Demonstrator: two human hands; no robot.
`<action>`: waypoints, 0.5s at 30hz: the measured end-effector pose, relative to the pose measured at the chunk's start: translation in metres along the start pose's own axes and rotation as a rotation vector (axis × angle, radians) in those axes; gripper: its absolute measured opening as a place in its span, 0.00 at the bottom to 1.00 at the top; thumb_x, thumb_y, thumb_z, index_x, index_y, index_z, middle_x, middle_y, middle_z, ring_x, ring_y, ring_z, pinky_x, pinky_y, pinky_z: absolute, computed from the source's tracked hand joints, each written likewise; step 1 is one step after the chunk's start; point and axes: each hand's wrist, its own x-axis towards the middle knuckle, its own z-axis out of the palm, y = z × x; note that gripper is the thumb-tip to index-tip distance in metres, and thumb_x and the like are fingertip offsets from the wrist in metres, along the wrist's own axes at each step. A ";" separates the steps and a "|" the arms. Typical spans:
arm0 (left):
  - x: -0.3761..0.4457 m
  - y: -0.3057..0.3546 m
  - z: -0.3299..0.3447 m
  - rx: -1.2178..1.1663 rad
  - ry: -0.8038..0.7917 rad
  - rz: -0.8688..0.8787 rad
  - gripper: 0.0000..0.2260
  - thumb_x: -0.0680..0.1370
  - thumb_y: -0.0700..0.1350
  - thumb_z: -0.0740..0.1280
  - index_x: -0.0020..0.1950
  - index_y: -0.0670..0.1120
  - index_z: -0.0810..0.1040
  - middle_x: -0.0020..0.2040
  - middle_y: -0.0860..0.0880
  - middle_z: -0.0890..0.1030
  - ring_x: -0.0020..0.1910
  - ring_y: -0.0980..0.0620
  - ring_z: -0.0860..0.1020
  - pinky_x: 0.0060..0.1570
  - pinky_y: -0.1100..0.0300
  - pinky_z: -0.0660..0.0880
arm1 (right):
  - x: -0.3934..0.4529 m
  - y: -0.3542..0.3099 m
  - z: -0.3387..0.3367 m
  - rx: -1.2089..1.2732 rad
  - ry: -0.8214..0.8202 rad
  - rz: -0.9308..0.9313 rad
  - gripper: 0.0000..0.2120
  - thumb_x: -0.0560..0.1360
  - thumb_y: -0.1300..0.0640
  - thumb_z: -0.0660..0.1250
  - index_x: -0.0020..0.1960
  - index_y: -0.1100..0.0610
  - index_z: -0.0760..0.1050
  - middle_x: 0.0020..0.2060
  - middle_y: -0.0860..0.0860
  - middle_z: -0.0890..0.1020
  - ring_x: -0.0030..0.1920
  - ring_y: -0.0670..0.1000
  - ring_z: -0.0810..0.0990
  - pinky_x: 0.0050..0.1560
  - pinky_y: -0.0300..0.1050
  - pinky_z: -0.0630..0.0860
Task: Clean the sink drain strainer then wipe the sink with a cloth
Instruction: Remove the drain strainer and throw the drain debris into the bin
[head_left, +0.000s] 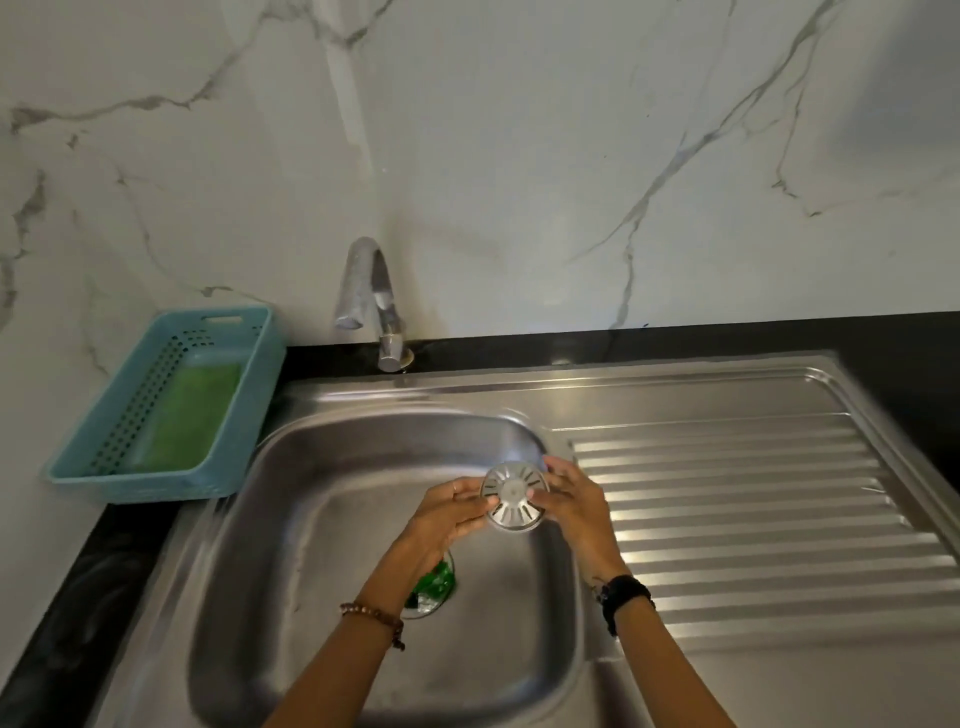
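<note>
Head view shows the left hand (451, 512) and right hand (570, 498) both pinching the drain strainer (513, 498) by its rim above the sink (332, 457), where a wet slip could drop it toward the open drain (434, 584).

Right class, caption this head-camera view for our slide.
Both hands, left and right, hold the drain strainer above the sink.

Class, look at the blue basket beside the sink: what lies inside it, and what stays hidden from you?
Inside the blue basket lies a flat green item, perhaps a cloth or sponge, covering much of the floor. Whatever is under it, and the near inner wall, cannot be seen.
</note>
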 end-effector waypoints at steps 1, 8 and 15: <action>0.006 0.003 0.016 0.028 0.001 0.021 0.09 0.72 0.33 0.69 0.51 0.42 0.78 0.44 0.47 0.83 0.40 0.56 0.82 0.38 0.67 0.79 | 0.004 -0.005 -0.012 0.006 0.045 -0.018 0.20 0.70 0.67 0.70 0.60 0.58 0.75 0.55 0.57 0.81 0.55 0.57 0.80 0.58 0.55 0.77; 0.050 0.016 0.098 0.212 0.290 0.129 0.11 0.68 0.35 0.74 0.49 0.35 0.81 0.43 0.42 0.81 0.42 0.47 0.80 0.38 0.65 0.78 | 0.042 -0.020 -0.067 -0.098 0.235 -0.112 0.18 0.69 0.68 0.71 0.58 0.62 0.75 0.52 0.60 0.82 0.47 0.52 0.81 0.38 0.28 0.78; 0.072 0.015 0.116 0.361 0.430 0.174 0.14 0.66 0.37 0.76 0.49 0.38 0.79 0.48 0.40 0.83 0.45 0.45 0.82 0.47 0.52 0.81 | 0.062 -0.019 -0.079 -0.253 0.267 -0.131 0.19 0.71 0.65 0.70 0.61 0.61 0.73 0.53 0.60 0.81 0.48 0.53 0.80 0.37 0.28 0.75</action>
